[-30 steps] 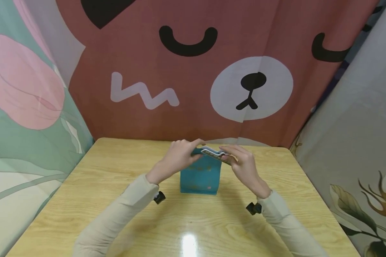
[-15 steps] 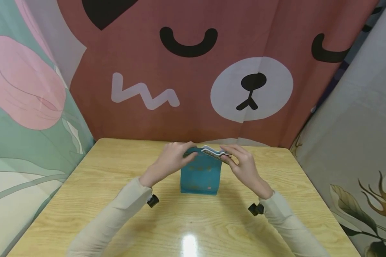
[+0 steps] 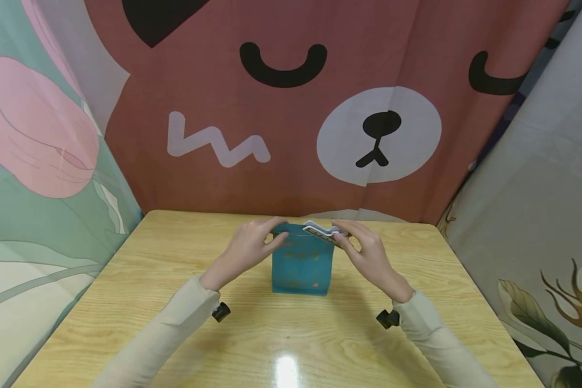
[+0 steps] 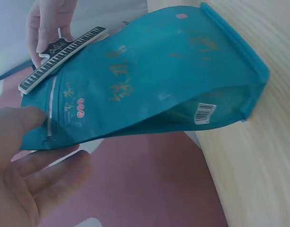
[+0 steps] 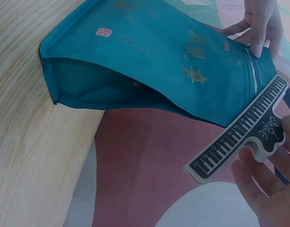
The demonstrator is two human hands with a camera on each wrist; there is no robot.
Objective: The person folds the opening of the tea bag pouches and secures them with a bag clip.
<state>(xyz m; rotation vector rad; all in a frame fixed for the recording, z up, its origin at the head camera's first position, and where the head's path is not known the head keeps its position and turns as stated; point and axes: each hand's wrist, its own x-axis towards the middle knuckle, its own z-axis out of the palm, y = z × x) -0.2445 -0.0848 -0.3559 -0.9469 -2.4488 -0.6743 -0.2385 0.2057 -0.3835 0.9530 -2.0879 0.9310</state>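
A teal stand-up pouch (image 3: 302, 267) with gold writing and a zip strip near its top stands upright on the table. At its top left corner, my left hand (image 3: 244, 242) pinches the pouch, thumb in front and fingers behind, as the left wrist view (image 4: 26, 165) shows. My right hand (image 3: 368, 250) holds a bag clip (image 3: 322, 233) by its handles between thumb and fingers. Piano keys and the word "Music" decorate this clip (image 5: 239, 127). It lies slanted across the pouch's top right corner; whether its jaws bite the film I cannot tell.
The light wooden table (image 3: 174, 302) reaches to a curtain (image 3: 291, 178) with a bear design at the back. Patterned cloths hang at both sides. A small black camera (image 3: 221, 312) sits on each wrist.
My left hand has slid left along the pouch's top edge, away from the clip, to the corner. The right hand, clip and pouch have hardly moved.
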